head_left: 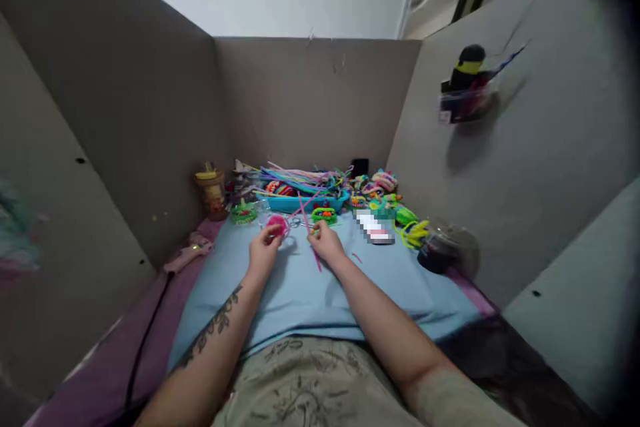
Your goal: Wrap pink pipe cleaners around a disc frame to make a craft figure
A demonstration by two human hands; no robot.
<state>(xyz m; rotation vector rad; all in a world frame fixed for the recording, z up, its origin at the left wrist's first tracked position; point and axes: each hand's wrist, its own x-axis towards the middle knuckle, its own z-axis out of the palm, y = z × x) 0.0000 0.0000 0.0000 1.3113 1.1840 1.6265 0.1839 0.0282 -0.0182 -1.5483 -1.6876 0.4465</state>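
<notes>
Over the light blue cloth (pixel 310 300), my left hand (pixel 264 248) is closed on a fuzzy pink pipe-cleaner piece (pixel 277 221). My right hand (pixel 326 242) pinches a straight pink pipe cleaner (pixel 303 209), whose lower end sticks out below the fingers. Another pink strand crosses it near the top. Between and behind the hands lie scissors (pixel 296 221), partly hidden. A small green piece with orange bits (pixel 324 215) sits just beyond my right hand. To the right of that hand, a short pink scrap (pixel 357 258) rests on the cloth.
A blue tray (pixel 280 204) heaped with pipe cleaners stands at the back. A cup (pixel 211 197) and a pink glue gun (pixel 190 251) are left. On the right are a blurred-out flat object (pixel 375 228), yellow strands (pixel 415 235) and a dark jar (pixel 434 257). Grey panels enclose three sides.
</notes>
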